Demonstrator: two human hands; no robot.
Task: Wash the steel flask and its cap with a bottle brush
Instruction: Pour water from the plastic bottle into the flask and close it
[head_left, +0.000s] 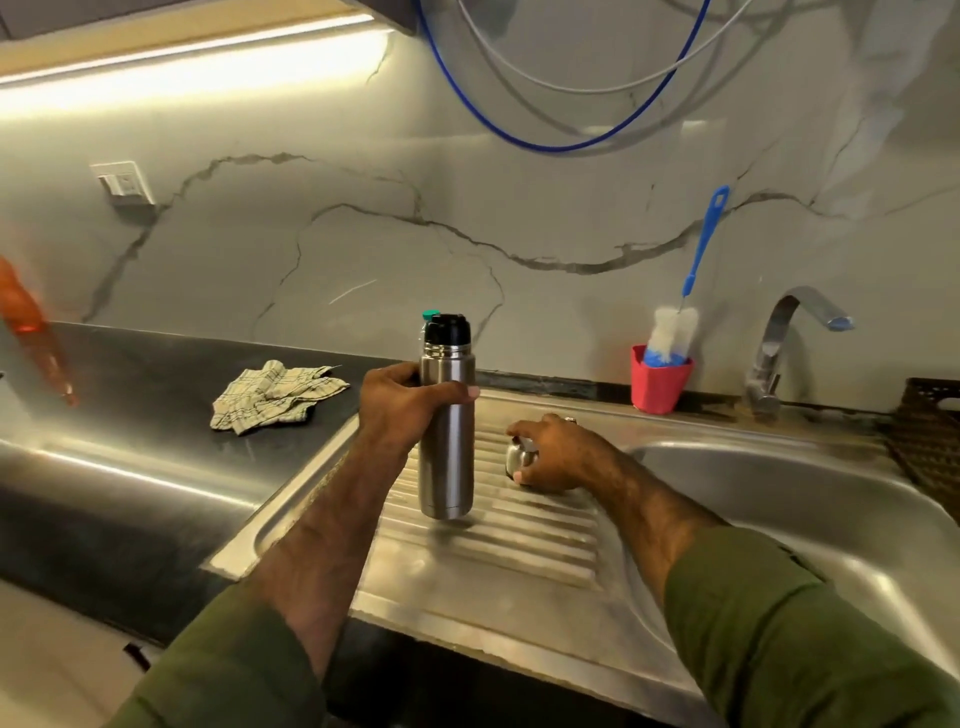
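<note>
Steel is most of what I see from the head camera: the steel flask (447, 431) stands upright on the ribbed drainboard (524, 535) of the sink unit, its base on the ridges, and my left hand (402, 402) grips it around the upper body, fingers curled round the far side and the thumb tip showing on the right edge. Its outer cap is off; a black stopper (448, 328) with a small green button at its left sits in the neck. Just right of the flask, apart from it, the steel cap (521, 456) lies on the drainboard, and my right hand (550, 457) covers it from above, fingers curled over it and grasping it, thumb on the near side. At the far edge of the sink unit, against the marble backsplash, a red cup (658, 383) holds the bottle brush (675, 332), white bristles up and its blue handle leaning toward the wall. Right of the cup is the steel tap (779, 353), spout pointing right over the sink basin (810, 499). On the dark counter to the left a checked cloth (275, 395) lies crumpled, well apart from the flask, and at the far left edge I see a blurred orange object (31, 327) I cannot identify. Blue and white hoses (530, 140) loop down from above. Both my forearms come in from the near edge in green sleeves (789, 639)
</note>
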